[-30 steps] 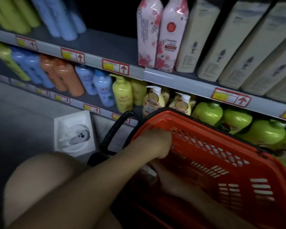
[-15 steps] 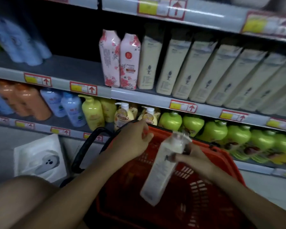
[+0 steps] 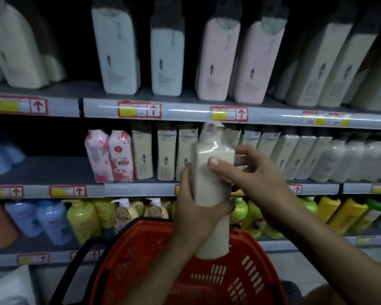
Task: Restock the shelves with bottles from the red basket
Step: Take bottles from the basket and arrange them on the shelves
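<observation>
Cream bottle (image 3: pixel 209 186) upright, held above the red basket (image 3: pixel 207 280), in front of the middle shelf (image 3: pixel 141 189); left hand (image 3: pixel 194 214) wraps its lower body; right hand (image 3: pixel 249 172) grips near the shoulder, thumb across the front; pump top blurred.

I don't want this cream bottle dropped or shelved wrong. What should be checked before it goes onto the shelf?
1. Left hand wraps the cream bottle: ok.
2. Right hand steadies its upper part: ok.
3. Bottle upright, pump up: ok.
4. Bottle lifted out above the red basket: ok.
5. Matching cream bottles on the middle shelf: ok.
6. Free slot in that row: cannot tell, the bottle and hands hide it.
</observation>
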The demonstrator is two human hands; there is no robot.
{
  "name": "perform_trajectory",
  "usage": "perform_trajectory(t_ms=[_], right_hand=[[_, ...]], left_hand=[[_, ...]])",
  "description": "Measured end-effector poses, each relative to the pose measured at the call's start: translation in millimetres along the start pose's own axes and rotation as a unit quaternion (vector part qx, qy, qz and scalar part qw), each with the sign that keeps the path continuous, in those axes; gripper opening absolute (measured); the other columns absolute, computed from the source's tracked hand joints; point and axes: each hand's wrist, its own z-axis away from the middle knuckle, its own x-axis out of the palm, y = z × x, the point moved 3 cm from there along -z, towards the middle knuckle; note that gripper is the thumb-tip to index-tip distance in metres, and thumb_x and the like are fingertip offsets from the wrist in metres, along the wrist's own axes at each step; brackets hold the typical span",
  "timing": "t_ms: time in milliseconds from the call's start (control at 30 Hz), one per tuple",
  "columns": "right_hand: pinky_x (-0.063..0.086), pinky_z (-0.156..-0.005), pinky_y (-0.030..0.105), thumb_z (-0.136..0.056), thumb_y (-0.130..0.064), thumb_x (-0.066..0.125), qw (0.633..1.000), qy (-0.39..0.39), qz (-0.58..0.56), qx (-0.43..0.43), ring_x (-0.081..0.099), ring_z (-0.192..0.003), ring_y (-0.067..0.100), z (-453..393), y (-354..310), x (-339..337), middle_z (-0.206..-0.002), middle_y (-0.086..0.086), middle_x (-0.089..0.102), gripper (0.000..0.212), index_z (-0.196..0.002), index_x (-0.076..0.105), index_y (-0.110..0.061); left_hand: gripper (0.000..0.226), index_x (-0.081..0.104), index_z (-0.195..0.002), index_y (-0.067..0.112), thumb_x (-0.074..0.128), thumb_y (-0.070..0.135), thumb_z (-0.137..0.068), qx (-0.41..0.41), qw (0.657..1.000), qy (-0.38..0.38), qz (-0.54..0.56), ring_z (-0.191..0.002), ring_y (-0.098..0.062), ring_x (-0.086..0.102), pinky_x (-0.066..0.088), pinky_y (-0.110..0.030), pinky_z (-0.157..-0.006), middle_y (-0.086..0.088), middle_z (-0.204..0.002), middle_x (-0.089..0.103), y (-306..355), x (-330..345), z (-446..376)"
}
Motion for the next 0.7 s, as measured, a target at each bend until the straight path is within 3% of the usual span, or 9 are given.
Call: perform_trajectory(t_ms=[100,167,233,300,367,500,567,633,700], right_hand=[[0.057,-0.076,0.036,-0.075,-0.047,0.077,0.997,-0.002,-0.039,-0.068,0.071,-0.084,0.017,-0.3,-29.3,-31.4,-0.102,0.003,0.075,0.036,-0.103,0.074,-0.024],[0.059,-0.08,0.034,-0.077,-0.043,0.08,0.998,-0.046,-0.016,-0.043,0.072,-0.095,0.014,2.7,-27.9,-39.6,-0.109,-0.001,0.073,0.042,-0.114,0.071,-0.028],[0.058,-0.083,0.035,-0.082,-0.04,0.076,0.99,-0.126,-0.057,0.021,0.073,-0.097,0.018,12.4,-18.4,-32.5,-0.111,0.005,0.075,0.037,-0.116,0.071,-0.025],[0.056,-0.086,0.039,-0.086,-0.039,0.072,0.98,-0.147,-0.123,0.055,0.072,-0.098,0.023,21.5,-13.5,-26.8,-0.109,0.011,0.076,0.033,-0.113,0.073,-0.021],[0.056,-0.091,0.043,-0.084,-0.04,0.072,0.978,-0.115,-0.169,0.049,0.071,-0.104,0.03,24.6,-10.6,-27.9,-0.111,0.016,0.075,0.04,-0.115,0.073,-0.015],[0.052,-0.096,0.062,-0.089,-0.034,0.072,0.964,-0.04,-0.257,0.05,0.067,-0.108,0.045,26.6,-6.9,-35.4,-0.11,0.027,0.072,0.038,-0.112,0.072,-0.004],[0.058,-0.087,0.057,-0.087,-0.031,0.072,0.961,0.0,-0.275,0.037,0.071,-0.099,0.041,28.3,-4.7,-44.1,-0.107,0.027,0.073,0.035,-0.111,0.072,-0.005],[0.06,-0.077,0.044,-0.082,-0.032,0.08,0.966,0.057,-0.253,-0.01,0.074,-0.094,0.031,28.0,-1.8,-58.0,-0.104,0.017,0.076,0.038,-0.113,0.072,-0.012],[0.059,-0.08,0.038,-0.078,-0.028,0.082,0.967,0.117,-0.219,-0.062,0.075,-0.096,0.024,25.5,1.4,-76.8,-0.104,0.009,0.078,0.045,-0.12,0.069,-0.017]], left_hand=[[0.09,0.063,-0.123,0.014,0.082,0.022,-0.035,-0.079,0.961,-0.087,0.249,-0.086,-0.027,0.074,0.062,-0.041,-0.07,-0.008,-0.1,0.076,27.9,-5.5,-19.1],[0.071,0.072,-0.11,0.005,0.075,0.018,-0.04,-0.1,0.914,-0.169,0.354,-0.086,-0.031,0.071,0.061,-0.042,-0.076,-0.017,-0.101,0.073,48.9,0.9,-22.1],[0.063,0.077,-0.1,0.002,0.077,0.016,-0.039,-0.105,0.884,-0.234,0.391,-0.088,-0.034,0.069,0.059,-0.045,-0.083,-0.023,-0.101,0.07,65.8,8.3,-24.9],[0.073,0.075,-0.104,0.0,0.084,0.019,-0.034,-0.104,0.88,-0.26,0.383,-0.092,-0.037,0.067,0.054,-0.05,-0.092,-0.027,-0.104,0.068,78.8,13.0,-27.5],[0.068,0.074,-0.106,0.0,0.079,0.019,-0.041,-0.101,0.891,-0.252,0.362,-0.093,-0.038,0.066,0.051,-0.053,-0.095,-0.028,-0.105,0.067,85.6,17.2,-29.2],[0.088,0.055,-0.131,0.003,0.076,0.028,-0.049,-0.072,0.943,-0.205,0.251,-0.093,-0.037,0.069,0.059,-0.049,-0.081,-0.032,-0.118,0.065,102.9,28.7,-34.7],[0.086,0.053,-0.13,0.012,0.077,0.037,-0.051,-0.033,0.966,-0.196,0.165,-0.096,-0.032,0.072,0.059,-0.043,-0.077,-0.024,-0.12,0.068,113.6,34.4,-36.0],[0.072,0.059,-0.126,0.023,0.076,0.039,-0.058,0.0,0.972,-0.223,0.078,-0.099,-0.025,0.074,0.059,-0.034,-0.077,-0.01,-0.115,0.074,121.4,45.0,-35.3],[0.057,0.065,-0.122,0.029,0.077,0.03,-0.067,0.047,0.97,-0.24,0.001,-0.095,-0.016,0.075,0.058,-0.026,-0.074,0.002,-0.105,0.078,132.0,61.3,-37.2]])
